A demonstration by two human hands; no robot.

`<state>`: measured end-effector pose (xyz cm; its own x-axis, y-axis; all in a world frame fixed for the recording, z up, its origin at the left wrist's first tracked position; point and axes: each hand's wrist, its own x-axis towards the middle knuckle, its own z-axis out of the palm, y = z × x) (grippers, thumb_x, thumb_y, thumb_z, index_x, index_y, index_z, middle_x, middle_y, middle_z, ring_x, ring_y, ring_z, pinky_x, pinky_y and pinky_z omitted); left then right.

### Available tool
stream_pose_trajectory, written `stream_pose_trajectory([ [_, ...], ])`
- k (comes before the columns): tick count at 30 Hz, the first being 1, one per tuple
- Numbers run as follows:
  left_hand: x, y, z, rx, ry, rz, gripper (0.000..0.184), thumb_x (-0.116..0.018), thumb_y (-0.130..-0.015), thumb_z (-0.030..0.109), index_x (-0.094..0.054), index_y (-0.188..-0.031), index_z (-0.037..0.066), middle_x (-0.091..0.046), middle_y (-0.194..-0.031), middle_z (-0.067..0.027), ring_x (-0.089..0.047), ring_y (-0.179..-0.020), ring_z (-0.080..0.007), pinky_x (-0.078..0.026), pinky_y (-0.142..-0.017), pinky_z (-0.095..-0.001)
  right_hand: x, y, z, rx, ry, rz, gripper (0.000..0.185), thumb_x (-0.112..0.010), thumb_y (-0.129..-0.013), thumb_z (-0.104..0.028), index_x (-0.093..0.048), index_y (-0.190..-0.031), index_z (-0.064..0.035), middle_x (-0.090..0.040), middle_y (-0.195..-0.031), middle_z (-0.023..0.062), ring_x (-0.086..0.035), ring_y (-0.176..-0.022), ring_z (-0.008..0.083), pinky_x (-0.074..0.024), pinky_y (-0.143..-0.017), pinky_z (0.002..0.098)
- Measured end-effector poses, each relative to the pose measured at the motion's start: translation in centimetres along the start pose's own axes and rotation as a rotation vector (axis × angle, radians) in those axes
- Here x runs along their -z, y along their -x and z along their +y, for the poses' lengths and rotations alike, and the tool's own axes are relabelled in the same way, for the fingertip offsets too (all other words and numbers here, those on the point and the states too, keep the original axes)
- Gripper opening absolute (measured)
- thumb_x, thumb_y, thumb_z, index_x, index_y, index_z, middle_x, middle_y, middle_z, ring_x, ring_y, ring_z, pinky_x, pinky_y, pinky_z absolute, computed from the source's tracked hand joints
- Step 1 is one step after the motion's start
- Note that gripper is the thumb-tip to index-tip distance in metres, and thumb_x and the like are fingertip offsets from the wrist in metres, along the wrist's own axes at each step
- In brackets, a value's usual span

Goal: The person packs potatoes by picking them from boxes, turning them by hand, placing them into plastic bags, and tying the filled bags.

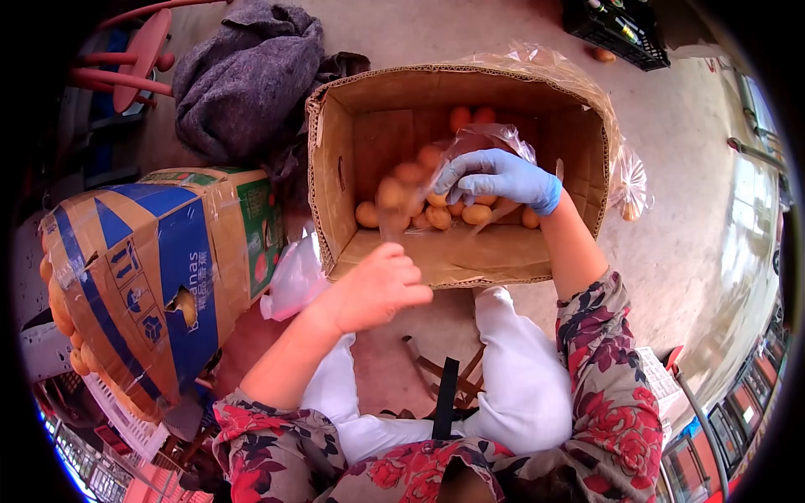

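My left hand [377,287], bare, is closed in a fist at the near rim of a cardboard box [457,272]. It grips the edge of a clear plastic bag [508,137]. Over the box's inside is my right hand [499,180] in a blue glove, its fingers bent against the same bag; the fingertips are partly hidden. Round orange-yellow fruits [391,192] show through the plastic on the left. More fruits [476,215] lie on the box bottom below my right hand, and two reddish ones [460,118] sit by the far wall.
A blue-and-brown banana carton [180,268] with fruit at its open end lies at left. A pinkish plastic bag [295,277] sits between the boxes. A dark cloth heap [251,80], a red stool [144,63] and a black crate [616,32] stand farther off.
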<state>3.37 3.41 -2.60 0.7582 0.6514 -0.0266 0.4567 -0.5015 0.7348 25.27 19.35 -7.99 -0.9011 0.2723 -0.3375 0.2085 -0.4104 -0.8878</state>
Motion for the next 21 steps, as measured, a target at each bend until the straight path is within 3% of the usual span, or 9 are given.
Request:
stream_pose_trajectory([
  [5, 0.0, -0.5, 0.4, 0.036, 0.033, 0.013, 0.011, -0.056, -0.066, 0.005, -0.056, -0.074, 0.013, -0.045, -0.065, -0.0030, -0.049, -0.069, -0.0210, -0.038, -0.073, -0.0321, 3.4, 1.7, -0.9, 0.263, -0.170, 0.659, 0.029, -0.059, -0.086, -0.025, -0.057, -0.104, -0.0021, -0.060, -0.099, 0.0043, -0.058, -0.085, 0.0111, -0.0485, -0.076, 0.0242],
  [6, 0.6, -0.1, -0.2, 0.080, -0.026, 0.046, 0.011, -0.056, -0.066, 0.006, -0.056, -0.074, 0.013, -0.045, -0.065, -0.0031, -0.049, -0.069, -0.0211, -0.038, -0.073, -0.0321, 4.0, 2.0, -0.8, 0.214, 0.209, 0.728, 0.050, -0.063, -0.081, -0.035, -0.052, -0.114, 0.0002, -0.054, -0.114, 0.0139, -0.051, -0.109, 0.0235, -0.0425, -0.091, 0.0349],
  [7, 1.3, 0.3, -0.8, 0.124, -0.087, 0.080, 0.011, -0.057, -0.066, 0.006, -0.056, -0.074, 0.013, -0.045, -0.065, -0.0032, -0.049, -0.069, -0.0213, -0.038, -0.073, -0.0320, 4.5, 2.3, -0.2, -0.019, 1.087, 0.951, 0.075, -0.070, -0.070, -0.047, -0.044, -0.124, -0.0010, -0.048, -0.122, 0.0199, -0.043, -0.117, 0.0325, -0.0380, -0.095, 0.0425],
  [10, 2.6, 1.6, -2.0, 0.201, -0.239, 0.129, 0.012, -0.056, -0.066, 0.005, -0.057, -0.074, 0.013, -0.044, -0.064, -0.0036, -0.048, -0.067, -0.0216, -0.038, -0.072, -0.0315, 4.2, 1.5, 2.3, -0.571, 1.256, 0.865, 0.102, -0.078, -0.052, -0.048, -0.034, -0.132, -0.0051, -0.038, -0.131, 0.0188, -0.041, -0.114, 0.0392, -0.0371, -0.091, 0.0520],
  [11, 2.7, 1.8, -2.2, 0.220, -0.285, 0.144, 0.012, -0.056, -0.066, 0.004, -0.057, -0.074, 0.013, -0.043, -0.064, -0.0036, -0.048, -0.067, -0.0216, -0.038, -0.072, -0.0314, 4.0, 1.5, 3.3, -0.573, 1.295, 0.855, 0.078, -0.074, -0.062, -0.045, -0.046, -0.122, -0.0040, -0.051, -0.117, 0.0190, -0.051, -0.104, 0.0382, -0.0408, -0.089, 0.0482],
  [13, 3.1, 1.7, -2.1, 0.234, -0.287, 0.161, 0.013, -0.056, -0.065, 0.003, -0.057, -0.075, 0.012, -0.042, -0.063, -0.0037, -0.047, -0.066, -0.0215, -0.038, -0.071, -0.0315, 5.1, 0.9, 4.2, -0.708, 1.055, 0.699, 0.039, -0.063, -0.078, -0.036, -0.058, -0.095, -0.0018, -0.062, -0.084, 0.0128, -0.060, -0.078, 0.0294, -0.0480, -0.074, 0.0384],
  [14, 3.2, 1.6, -2.1, 0.234, -0.284, 0.156, 0.013, -0.056, -0.065, 0.004, -0.057, -0.075, 0.012, -0.042, -0.063, -0.0037, -0.047, -0.066, -0.0215, -0.038, -0.070, -0.0315, 5.2, 1.2, 4.7, -0.506, 0.715, 0.700, 0.030, -0.058, -0.081, -0.032, -0.057, -0.086, -0.0024, -0.059, -0.075, 0.0102, -0.058, -0.071, 0.0256, -0.0476, -0.069, 0.0348],
  [17, 3.3, 1.0, -1.6, 0.171, -0.272, 0.172, 0.011, -0.056, -0.065, 0.006, -0.057, -0.075, 0.011, -0.041, -0.063, -0.0030, -0.046, -0.065, -0.0207, -0.037, -0.068, -0.0314, 3.0, 2.2, 0.2, 0.026, -0.103, 0.617, 0.026, -0.044, -0.089, -0.019, -0.051, -0.066, -0.0068, -0.047, -0.057, 0.0008, -0.044, -0.049, 0.0092, -0.0399, -0.050, 0.0239],
  [21, 5.6, 0.1, 2.2, 0.079, -0.295, 0.190, 0.012, -0.056, -0.064, 0.012, -0.057, -0.076, 0.012, -0.038, -0.061, -0.0011, -0.046, -0.062, -0.0176, -0.036, -0.065, -0.0302, -1.4, 6.0, -6.2, 0.088, -0.208, 0.635, 0.025, -0.041, -0.089, -0.018, -0.047, -0.068, -0.0072, -0.042, -0.054, -0.0019, -0.033, -0.045, 0.0049, -0.0275, -0.044, 0.0201],
])
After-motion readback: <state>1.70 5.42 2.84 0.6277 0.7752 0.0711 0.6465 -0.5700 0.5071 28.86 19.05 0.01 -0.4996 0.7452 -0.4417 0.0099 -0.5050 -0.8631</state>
